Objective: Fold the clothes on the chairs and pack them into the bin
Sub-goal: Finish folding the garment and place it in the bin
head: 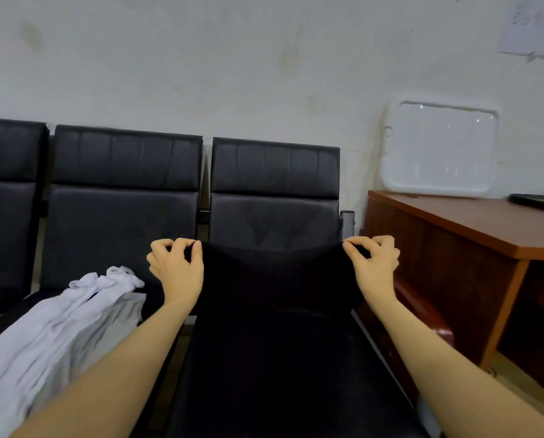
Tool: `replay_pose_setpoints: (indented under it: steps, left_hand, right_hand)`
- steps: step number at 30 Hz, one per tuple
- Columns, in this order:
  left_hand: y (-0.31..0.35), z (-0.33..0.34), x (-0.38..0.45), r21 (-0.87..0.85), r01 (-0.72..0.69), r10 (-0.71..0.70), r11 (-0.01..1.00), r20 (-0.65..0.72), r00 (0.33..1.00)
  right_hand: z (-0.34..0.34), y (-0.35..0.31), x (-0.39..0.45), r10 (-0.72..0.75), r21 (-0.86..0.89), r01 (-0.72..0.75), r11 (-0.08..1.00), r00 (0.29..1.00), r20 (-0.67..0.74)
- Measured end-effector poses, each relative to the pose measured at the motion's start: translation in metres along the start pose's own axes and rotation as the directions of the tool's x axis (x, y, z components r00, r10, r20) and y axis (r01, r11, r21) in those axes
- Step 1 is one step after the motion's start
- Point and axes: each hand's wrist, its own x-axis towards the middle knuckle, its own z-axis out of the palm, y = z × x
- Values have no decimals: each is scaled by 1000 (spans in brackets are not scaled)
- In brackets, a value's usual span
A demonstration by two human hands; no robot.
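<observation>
Head view shows my left hand (176, 263) and my right hand (373, 259) raised side by side, each pinching a top corner of a black garment (273, 295) between thumb and forefinger, the other fingers curled loosely. The cloth is stretched between my hands, its top edge dipping a little in the middle, and it hangs down over the seat of the rightmost black chair (275, 184). It is plain, dark and matte, so dark against the seat that I cannot tell where its lower edge ends.

On the seat of the middle chair (125, 172), to my left, lies a white garment (59, 320), rumpled lengthwise, running from near the seat's back toward its front edge. A third chair (8, 172) sits further left.

To my right, a brown wooden desk (472, 226) stands just beside the rightmost chair's edge, leaving only a narrow gap. A white lid-like plastic piece (439, 150) leans against the wall at the desk's back edge.
</observation>
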Motion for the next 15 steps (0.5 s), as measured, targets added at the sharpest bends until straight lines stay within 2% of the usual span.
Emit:
replay_pose_setpoints:
  steps: [5,9,15]
  left_hand:
    - [-26,-28,-42,40,50,-52,998,45,998]
    - [-45,-41,-65,151,5,-17,988,74,997]
    - [-87,-37,-102,310,-71,4,948,214,977]
  right_hand:
    - [-17,16,-49,48,-30,-47,998,998,42]
    - [-21,29,-80,84,-98,-77,992,994,76]
    - [-11,68,-118,228,-280,-172,945,957,180]
